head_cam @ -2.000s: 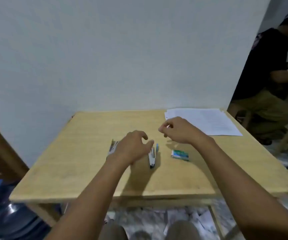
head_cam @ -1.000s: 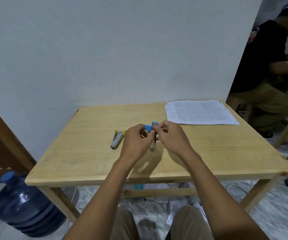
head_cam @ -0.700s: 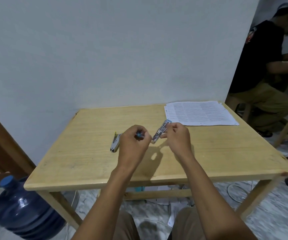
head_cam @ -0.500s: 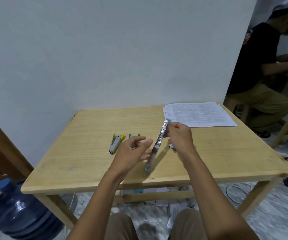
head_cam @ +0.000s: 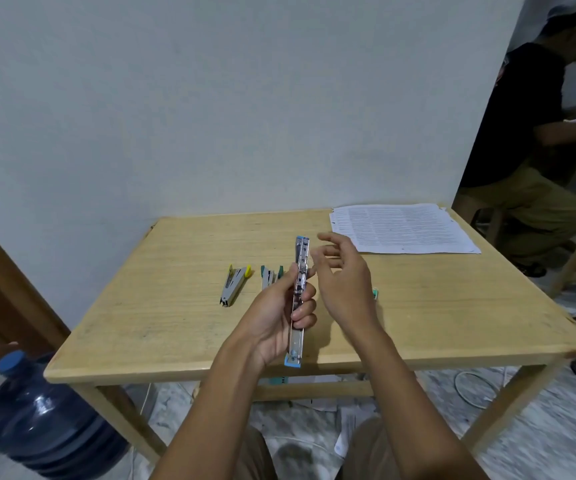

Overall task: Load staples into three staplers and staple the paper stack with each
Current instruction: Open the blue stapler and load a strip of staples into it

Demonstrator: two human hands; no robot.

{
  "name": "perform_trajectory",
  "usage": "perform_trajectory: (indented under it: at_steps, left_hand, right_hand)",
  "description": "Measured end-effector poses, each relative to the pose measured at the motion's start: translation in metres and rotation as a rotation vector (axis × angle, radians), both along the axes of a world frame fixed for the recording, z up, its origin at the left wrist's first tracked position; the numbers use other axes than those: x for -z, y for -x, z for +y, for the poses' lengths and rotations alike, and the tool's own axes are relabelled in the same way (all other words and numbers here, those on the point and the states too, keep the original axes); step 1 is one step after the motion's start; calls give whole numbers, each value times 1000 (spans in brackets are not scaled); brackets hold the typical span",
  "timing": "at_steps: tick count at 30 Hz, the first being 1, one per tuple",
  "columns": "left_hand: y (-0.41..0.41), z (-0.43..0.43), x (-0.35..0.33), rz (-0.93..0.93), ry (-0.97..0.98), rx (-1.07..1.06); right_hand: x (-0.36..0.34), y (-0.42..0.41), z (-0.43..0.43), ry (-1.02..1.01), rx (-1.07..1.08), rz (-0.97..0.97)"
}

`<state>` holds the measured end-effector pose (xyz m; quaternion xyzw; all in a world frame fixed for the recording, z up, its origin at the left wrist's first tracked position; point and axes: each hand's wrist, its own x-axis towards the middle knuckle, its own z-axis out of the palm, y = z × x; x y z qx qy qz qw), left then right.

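"Holding the blue stapler (head_cam: 300, 268) was the left hand (head_cam: 278, 320), correct?"

"Yes. Its fingers were curled round the stapler's middle. The stapler was swung fully open into one long strip, held up over the table (head_cam: 175, 323) and pointing away from the person, with a blue tip at each end."

"And the right hand (head_cam: 343, 285)?"

"It hung just beside the stapler's far half, fingers spread and relaxed, gripping nothing. Whether its thumb touched the metal, I could not tell."

"Where were the other two?"

"Both lay on the table, left of the held one. The green stapler (head_cam: 270, 276) was partly hidden behind the left hand's fingers, and the yellow stapler (head_cam: 234, 285) lay further left, apart from it."

"The staples?"

"A small green staple box (head_cam: 376, 293) showed on the tabletop from behind the right hand."

"The paper stack (head_cam: 401, 232)?"

"It was flat at the far right corner, well apart from both hands."

"Anything around the table?"

"A blue water bottle (head_cam: 44, 420) stood on the floor by the near left leg. Another person (head_cam: 529, 133) in a dark shirt sat off to the right, and a pale wall (head_cam: 210, 98) was behind."
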<state>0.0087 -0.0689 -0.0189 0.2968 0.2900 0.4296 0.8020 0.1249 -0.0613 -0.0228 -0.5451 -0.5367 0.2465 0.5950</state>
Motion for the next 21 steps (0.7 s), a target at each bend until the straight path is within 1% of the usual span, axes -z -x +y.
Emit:
perform_trajectory:
  at_steps: [3,7,14,18,21]
  left_hand:
    - [1,1,2,-22,-8,-13]
    - [2,-1,4,15,-31,-12]
    - [4,-3,3,57,-29,-29]
    - [0,-4,3,56,-25,-109]
    - [-3,-4,5,36,2,-154]
  right_hand:
    - [7,2,-6,-81,-59,-154]
    - [8,-1,-5,-79,-62,-267]
    - [1,-1,-4,-66,-102,-273]
    - [6,3,-9,-88,-137,-254]
    - [11,5,-16,-130,-106,-245]
